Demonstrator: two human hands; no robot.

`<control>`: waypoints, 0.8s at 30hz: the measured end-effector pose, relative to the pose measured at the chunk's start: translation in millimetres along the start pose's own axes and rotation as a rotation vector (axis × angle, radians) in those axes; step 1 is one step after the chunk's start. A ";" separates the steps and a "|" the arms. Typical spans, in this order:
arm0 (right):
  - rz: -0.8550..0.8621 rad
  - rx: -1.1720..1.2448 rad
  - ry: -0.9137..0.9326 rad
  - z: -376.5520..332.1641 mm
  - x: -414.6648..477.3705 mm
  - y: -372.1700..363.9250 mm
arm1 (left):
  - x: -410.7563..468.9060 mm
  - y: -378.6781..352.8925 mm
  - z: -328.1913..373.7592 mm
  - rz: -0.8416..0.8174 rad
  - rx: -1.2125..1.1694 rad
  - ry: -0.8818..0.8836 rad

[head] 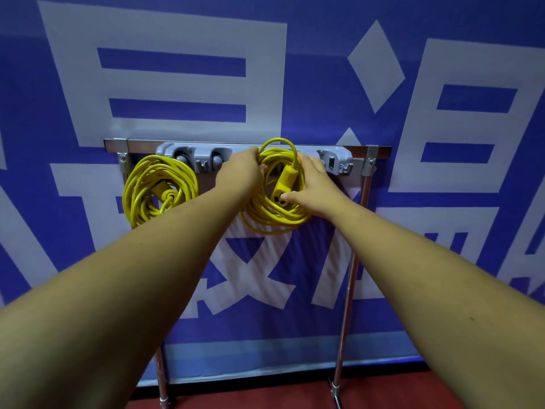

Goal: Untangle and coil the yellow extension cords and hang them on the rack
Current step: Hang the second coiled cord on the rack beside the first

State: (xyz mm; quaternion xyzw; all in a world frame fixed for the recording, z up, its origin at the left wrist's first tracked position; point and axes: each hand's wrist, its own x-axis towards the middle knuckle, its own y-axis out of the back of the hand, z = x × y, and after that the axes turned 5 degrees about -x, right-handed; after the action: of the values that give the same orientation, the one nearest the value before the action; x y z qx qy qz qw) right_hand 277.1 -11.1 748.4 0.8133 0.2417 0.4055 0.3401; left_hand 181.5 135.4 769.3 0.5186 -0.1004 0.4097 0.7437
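A grey hook rack (336, 156) is fixed to a metal stand's top bar (141, 142) in front of a blue banner. One coiled yellow extension cord (156, 190) hangs at the rack's left end, with no hand on it. A second coiled yellow cord (271, 214) is at the rack's middle, its yellow socket end (284, 180) hanging in front. My left hand (240, 172) grips the coil's upper left side. My right hand (315, 187) holds the coil's right side, with the thumb touching the socket end. The hook behind this coil is hidden.
The stand's metal legs (346, 290) run down to a red floor (265, 394). A large blue banner with white characters (177, 84) fills the background close behind the rack. Empty grey hooks (343, 166) show at the rack's right end.
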 end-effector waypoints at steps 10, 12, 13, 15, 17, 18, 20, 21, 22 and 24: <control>-0.011 -0.041 -0.019 4.7 -5.2 -5.6 | -8.5 0.7 -9.0 0.004 -0.013 -0.008; 0.008 -0.038 -0.001 4.6 -7.8 -7.1 | -9.0 0.7 -11.0 0.032 -0.042 -0.022; 0.018 -0.033 0.015 4.9 -8.9 -7.9 | -8.9 1.8 -12.1 0.041 -0.045 -0.041; 0.045 -0.018 0.049 6.9 -9.0 -10.1 | -5.4 4.6 -14.6 0.046 -0.020 -0.062; 0.084 0.019 0.050 6.0 -6.5 -12.6 | -0.8 8.1 -15.2 0.044 0.009 -0.046; 0.113 0.040 0.030 5.4 -3.2 -13.9 | 0.8 9.4 -14.1 0.049 0.023 -0.038; 0.185 0.045 -0.025 4.0 6.5 -16.4 | 4.2 9.0 -11.1 0.064 0.073 -0.036; 0.221 0.046 -0.047 2.5 11.2 -16.9 | 6.2 7.6 -10.5 0.066 0.085 -0.037; 0.250 0.058 -0.065 1.0 15.7 -18.2 | 7.4 6.3 -10.9 0.064 0.078 -0.041; 0.305 0.100 -0.098 -0.9 21.1 -19.4 | 9.5 5.8 -11.8 0.073 0.058 -0.080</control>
State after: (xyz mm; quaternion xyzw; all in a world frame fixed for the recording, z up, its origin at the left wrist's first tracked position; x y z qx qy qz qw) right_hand 285.7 16.0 744.7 0.8753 0.1182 0.3996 0.2453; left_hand 180.2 151.1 773.5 0.5520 -0.1371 0.4181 0.7083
